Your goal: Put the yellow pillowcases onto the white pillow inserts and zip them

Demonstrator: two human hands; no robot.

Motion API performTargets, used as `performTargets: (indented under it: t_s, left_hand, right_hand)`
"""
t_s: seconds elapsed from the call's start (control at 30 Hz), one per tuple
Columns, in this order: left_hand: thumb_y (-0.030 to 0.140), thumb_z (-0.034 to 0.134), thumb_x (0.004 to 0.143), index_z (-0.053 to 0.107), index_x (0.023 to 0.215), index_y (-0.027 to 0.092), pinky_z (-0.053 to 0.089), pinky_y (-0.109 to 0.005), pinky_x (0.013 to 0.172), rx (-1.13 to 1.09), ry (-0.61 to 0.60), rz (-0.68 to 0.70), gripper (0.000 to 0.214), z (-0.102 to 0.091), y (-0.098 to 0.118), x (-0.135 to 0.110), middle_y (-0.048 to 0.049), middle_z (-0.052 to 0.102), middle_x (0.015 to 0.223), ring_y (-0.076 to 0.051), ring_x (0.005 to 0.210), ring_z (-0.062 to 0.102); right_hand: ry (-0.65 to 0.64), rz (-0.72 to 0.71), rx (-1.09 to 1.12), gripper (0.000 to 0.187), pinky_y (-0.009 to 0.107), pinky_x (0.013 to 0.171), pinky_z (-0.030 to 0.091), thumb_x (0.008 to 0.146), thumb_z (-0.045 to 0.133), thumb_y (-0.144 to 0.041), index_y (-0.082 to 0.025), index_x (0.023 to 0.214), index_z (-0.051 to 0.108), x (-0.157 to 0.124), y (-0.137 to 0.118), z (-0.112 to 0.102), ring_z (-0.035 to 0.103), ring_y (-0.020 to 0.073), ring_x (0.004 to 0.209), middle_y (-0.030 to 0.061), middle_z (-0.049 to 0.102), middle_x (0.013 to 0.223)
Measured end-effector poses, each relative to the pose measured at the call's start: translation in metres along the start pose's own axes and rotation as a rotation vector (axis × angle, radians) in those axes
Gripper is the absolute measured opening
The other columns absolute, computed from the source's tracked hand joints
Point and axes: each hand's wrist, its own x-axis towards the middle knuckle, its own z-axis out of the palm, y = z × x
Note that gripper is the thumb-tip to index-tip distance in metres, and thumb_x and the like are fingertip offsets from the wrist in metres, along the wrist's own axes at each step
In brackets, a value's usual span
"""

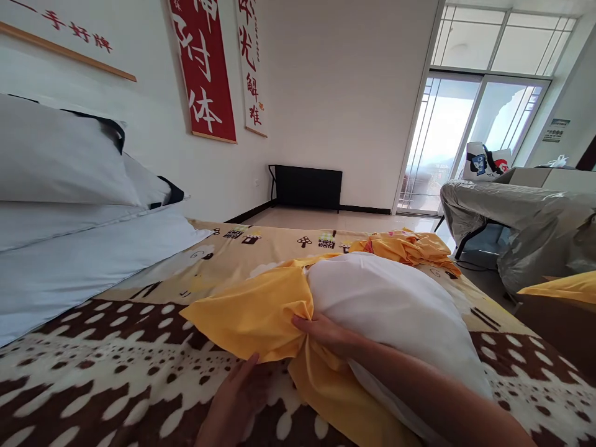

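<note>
A white pillow (386, 298) lies on the patterned blanket, partly inside a yellow pillowcase (261, 304). The case's closed corner points left, and a loose part of it hangs down in front of the pillow. My right hand (326, 332) is closed on a gathered fold of the pillowcase, by the pillow's left end. Below the case's near edge is my left hand (237, 397), its fingers apart and one fingertip at the cloth's edge. Some of its fingers are in shadow and hard to make out.
Stacked white pillows (60, 161) with black trim stand at the left. Crumpled yellow cloth (405, 245) lies beyond the pillow on the brown and cream blanket (153, 347). More yellow cloth (563, 287) shows at right, near plastic-wrapped furniture (512, 202). A black folded panel (307, 186) leans at the far wall.
</note>
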Motion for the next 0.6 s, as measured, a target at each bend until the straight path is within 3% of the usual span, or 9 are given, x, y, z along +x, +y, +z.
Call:
performTargets:
  t_s: [0.1,0.17,0.3,0.4,0.5,0.6]
  left_hand:
    - [0.037,0.079,0.059,0.065,0.087,0.013,0.046,-0.026,0.056,0.029,-0.099,0.045,0.04,0.016,0.007,-0.011,-0.0076,0.067,0.078,-0.02,0.068,0.062]
    - [0.035,0.082,0.055,0.066,0.078,0.012,0.046,-0.025,0.056,0.031,-0.107,0.108,0.037,0.026,0.007,-0.015,-0.0066,0.065,0.074,-0.018,0.067,0.06]
    - [0.036,0.084,0.05,0.057,0.054,0.013,0.034,-0.022,0.044,0.073,-0.145,0.195,0.036,0.032,-0.001,-0.011,0.003,0.045,0.047,-0.009,0.045,0.04]
    - [0.034,0.086,0.043,0.046,0.043,0.014,0.03,-0.022,0.041,0.054,-0.177,0.238,0.044,0.029,-0.005,-0.007,0.0048,0.038,0.04,-0.007,0.041,0.035]
    - [0.034,0.082,0.052,0.06,0.063,0.014,0.034,-0.022,0.041,0.03,-0.111,0.175,0.032,0.029,-0.002,-0.009,0.0009,0.055,0.053,-0.01,0.044,0.046]
    - [0.032,0.076,0.064,0.063,0.102,0.02,0.049,-0.027,0.05,-0.022,-0.058,0.105,0.042,0.036,0.005,-0.014,-0.0064,0.069,0.099,-0.018,0.067,0.064]
  right_hand:
    - [-0.179,-0.081,-0.055,0.059,0.038,0.094,0.043,0.06,0.08,-0.039,-0.022,0.113,0.057,-0.003,-0.008,0.003,0.058,0.0227,0.103,0.0042,0.064,0.108]
    - [-0.219,-0.122,-0.091,0.066,0.037,0.093,0.043,0.056,0.082,-0.03,-0.025,0.116,0.055,-0.003,-0.007,0.002,0.058,0.0223,0.104,0.0028,0.064,0.108]
    - [-0.061,-0.073,-0.04,0.048,0.039,0.093,0.042,0.067,0.075,-0.037,-0.022,0.111,0.059,0.0,0.003,-0.004,0.06,0.0231,0.098,0.0039,0.066,0.103]
    - [0.032,-0.043,0.015,0.041,0.04,0.093,0.042,0.073,0.069,-0.043,-0.02,0.106,0.061,0.004,0.011,-0.007,0.061,0.0233,0.095,0.0051,0.066,0.101]
    - [0.028,-0.037,0.028,0.042,0.039,0.094,0.042,0.073,0.069,-0.046,-0.019,0.104,0.062,0.007,0.013,-0.004,0.062,0.0232,0.095,0.0051,0.067,0.1]
    - [0.003,-0.028,0.045,0.045,0.038,0.093,0.042,0.068,0.073,-0.047,-0.021,0.104,0.063,0.007,0.013,0.001,0.062,0.0234,0.096,0.0044,0.067,0.1]
